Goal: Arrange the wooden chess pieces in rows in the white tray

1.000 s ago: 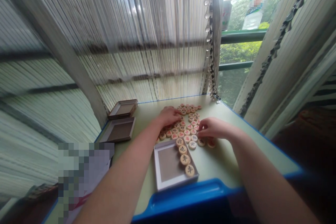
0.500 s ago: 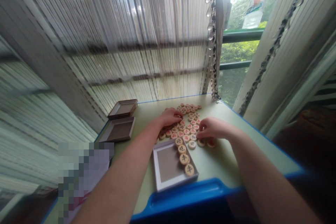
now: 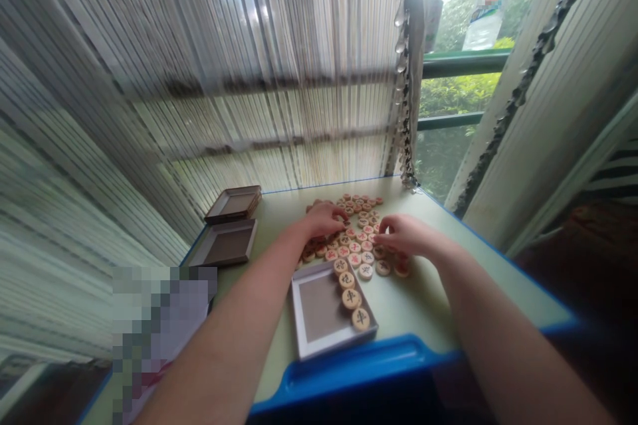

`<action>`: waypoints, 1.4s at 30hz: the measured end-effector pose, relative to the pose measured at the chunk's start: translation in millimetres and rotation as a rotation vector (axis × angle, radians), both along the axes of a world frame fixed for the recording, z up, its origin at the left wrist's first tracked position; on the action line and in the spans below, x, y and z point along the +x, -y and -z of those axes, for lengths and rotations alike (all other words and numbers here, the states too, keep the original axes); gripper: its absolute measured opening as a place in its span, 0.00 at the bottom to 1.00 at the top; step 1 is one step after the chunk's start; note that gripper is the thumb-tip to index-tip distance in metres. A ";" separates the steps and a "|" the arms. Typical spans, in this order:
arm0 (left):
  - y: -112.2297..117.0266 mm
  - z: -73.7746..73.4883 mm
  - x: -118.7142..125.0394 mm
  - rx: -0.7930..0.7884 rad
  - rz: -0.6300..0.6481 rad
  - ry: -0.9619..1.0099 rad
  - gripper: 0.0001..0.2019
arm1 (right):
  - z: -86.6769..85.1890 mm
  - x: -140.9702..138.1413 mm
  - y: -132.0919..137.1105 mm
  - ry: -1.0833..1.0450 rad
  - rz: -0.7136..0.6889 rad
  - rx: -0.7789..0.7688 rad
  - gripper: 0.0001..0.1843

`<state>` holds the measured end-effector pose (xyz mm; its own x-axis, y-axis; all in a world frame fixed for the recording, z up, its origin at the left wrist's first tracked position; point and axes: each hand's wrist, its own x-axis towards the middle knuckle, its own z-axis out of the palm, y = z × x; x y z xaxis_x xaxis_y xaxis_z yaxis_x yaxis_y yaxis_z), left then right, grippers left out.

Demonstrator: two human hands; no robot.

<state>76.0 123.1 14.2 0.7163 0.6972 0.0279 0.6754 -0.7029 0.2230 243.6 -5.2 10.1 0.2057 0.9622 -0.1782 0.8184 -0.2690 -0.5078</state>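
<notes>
Many round wooden xiangqi pieces (image 3: 354, 259) with red or black characters lie spread on the table, some overlapping. My left hand (image 3: 323, 220) reaches over the left part of the pile, its fingers bent but apart, touching the pieces below. At the right side, my right hand (image 3: 406, 236) rests its fingertips against the pieces, thumb and forefinger apart. Nothing shows lifted in either hand. Nearer to me is a shallow open box (image 3: 319, 312), with a row of several black-character pieces (image 3: 350, 298) along its right side. My hands hide some pieces.
A second shallow box (image 3: 226, 244) and stacked trays (image 3: 233, 204) stand at the table's left edge. The pale table (image 3: 413, 319) has a raised blue rim (image 3: 359, 358) in front. A string curtain (image 3: 299, 80) hangs behind, beside a window.
My right hand has moved slightly up and left among the pieces, uncovering a few near its wrist. My left hand stays nearly in place. The row in the box looks the same.
</notes>
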 end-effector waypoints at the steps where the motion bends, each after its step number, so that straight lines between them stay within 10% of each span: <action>1: -0.7 0.4 -0.1 0.005 -0.001 0.003 0.15 | 0.8 0.6 -0.9 0.021 0.010 0.014 0.13; 13: -2.4 2.2 -0.5 0.010 0.057 0.015 0.16 | 22.8 -2.8 -29.4 0.276 -0.005 0.461 0.14; 24: -8.6 5.5 -4.7 -0.050 0.096 0.060 0.18 | 17.8 -5.9 -34.0 0.257 0.007 0.478 0.12; 34: -8.3 3.0 -3.3 -0.070 0.051 0.146 0.16 | -8.1 8.1 7.4 0.030 -0.036 0.005 0.10; 42: -11.1 5.9 -6.1 -0.316 0.070 0.123 0.16 | -7.5 3.8 8.5 -0.047 -0.069 -0.063 0.13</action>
<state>69.9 134.2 8.4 0.7672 0.6347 -0.0926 0.5828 -0.6296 0.5138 247.4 -13.6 17.6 0.1299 0.9602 -0.2471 0.8118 -0.2461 -0.5295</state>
